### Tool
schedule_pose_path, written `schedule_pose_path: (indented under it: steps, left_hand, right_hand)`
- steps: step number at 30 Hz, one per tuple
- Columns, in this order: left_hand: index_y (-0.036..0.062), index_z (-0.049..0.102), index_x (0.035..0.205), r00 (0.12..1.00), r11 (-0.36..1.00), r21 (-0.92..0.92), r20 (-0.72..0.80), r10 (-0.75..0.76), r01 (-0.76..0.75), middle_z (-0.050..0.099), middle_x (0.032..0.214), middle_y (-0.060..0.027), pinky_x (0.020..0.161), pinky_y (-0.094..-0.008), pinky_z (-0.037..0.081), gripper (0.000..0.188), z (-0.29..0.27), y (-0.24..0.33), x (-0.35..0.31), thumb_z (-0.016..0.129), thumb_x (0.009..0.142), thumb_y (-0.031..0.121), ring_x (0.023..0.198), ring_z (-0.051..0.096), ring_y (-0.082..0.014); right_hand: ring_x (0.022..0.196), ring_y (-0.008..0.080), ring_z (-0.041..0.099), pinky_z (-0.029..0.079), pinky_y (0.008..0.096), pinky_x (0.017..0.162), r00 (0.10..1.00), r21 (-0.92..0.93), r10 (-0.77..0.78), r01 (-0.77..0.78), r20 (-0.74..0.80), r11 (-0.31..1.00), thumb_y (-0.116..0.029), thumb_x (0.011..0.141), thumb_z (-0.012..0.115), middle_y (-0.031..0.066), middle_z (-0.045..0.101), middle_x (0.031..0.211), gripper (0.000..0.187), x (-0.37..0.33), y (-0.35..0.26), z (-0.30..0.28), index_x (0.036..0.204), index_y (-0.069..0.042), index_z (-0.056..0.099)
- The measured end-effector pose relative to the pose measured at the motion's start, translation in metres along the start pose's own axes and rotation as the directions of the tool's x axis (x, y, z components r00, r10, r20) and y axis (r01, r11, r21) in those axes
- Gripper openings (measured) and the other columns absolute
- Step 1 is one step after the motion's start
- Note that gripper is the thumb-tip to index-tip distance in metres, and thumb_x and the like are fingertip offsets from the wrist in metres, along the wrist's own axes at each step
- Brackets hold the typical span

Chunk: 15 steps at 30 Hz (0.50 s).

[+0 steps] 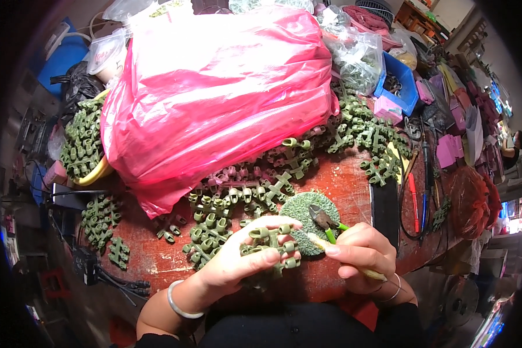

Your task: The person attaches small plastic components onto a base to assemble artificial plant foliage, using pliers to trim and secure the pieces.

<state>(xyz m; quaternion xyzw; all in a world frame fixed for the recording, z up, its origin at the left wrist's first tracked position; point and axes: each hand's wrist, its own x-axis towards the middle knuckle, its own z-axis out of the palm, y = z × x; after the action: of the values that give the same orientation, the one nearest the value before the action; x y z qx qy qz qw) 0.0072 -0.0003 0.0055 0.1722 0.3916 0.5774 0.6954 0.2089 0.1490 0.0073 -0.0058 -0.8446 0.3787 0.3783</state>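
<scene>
My left hand (238, 258) is closed around a green cluster of small ring-shaped pieces (272, 246), held up near the front edge of the table. In my right hand (366, 255), a slim yellowish stick-like tool (372, 274) is gripped between thumb and fingers. Its pale tip points left toward the cluster, with a small gap between them. What kind of tool it is I cannot tell. Behind both hands lies a round, rough green pad (310, 204). Cutting pliers (323, 218) with green handles rest on it, partly covered by my right hand.
A large pink plastic bag (220, 98) fills the table's far side. More green clusters (365, 127) lie around it, and others fill a yellow-rimmed basket (93, 171) at left. At right are a blue bin (397, 87), a red pen-like tool (413, 200) and cables. A person (513, 145) is at far right.
</scene>
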Motion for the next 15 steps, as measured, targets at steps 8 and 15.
schedule_pose_path:
  steps: [8, 15]
  left_hand:
    - [-0.0013, 0.052, 0.145, 0.998, 0.998, 0.013, -0.038, -0.056, 0.057, 0.065, 0.103, -0.0031, 0.081, -0.0253, 0.05, 0.073, 0.01, 0.012, 0.0, 0.068, 0.087, 0.042, 0.094, 0.063, -0.0127]
    - [-0.0021, 0.051, 0.142, 0.994, 0.995, 0.063, -0.067, 0.083, -0.079, 0.064, 0.114, -0.0094, 0.095, -0.0335, 0.049, 0.058, 0.001, 0.0, 0.003, 0.065, 0.091, 0.022, 0.106, 0.063, -0.0182]
  right_hand:
    - [0.073, 0.0197, 0.066, 0.053, 0.0312, 0.063, 0.993, 0.106, 0.068, -0.058, -0.092, 0.993, -0.025, 0.093, 0.076, 0.0073, 0.068, 0.09, 0.029, -0.005, 0.001, -0.001, 0.11, -0.001, 0.075]
    - [0.066, 0.0183, 0.065, 0.053, 0.0312, 0.059, 0.99, 0.226, -0.122, 0.104, 0.068, 0.969, -0.029, 0.092, 0.077, 0.0051, 0.068, 0.08, 0.03, 0.005, 0.004, 0.001, 0.104, -0.001, 0.078]
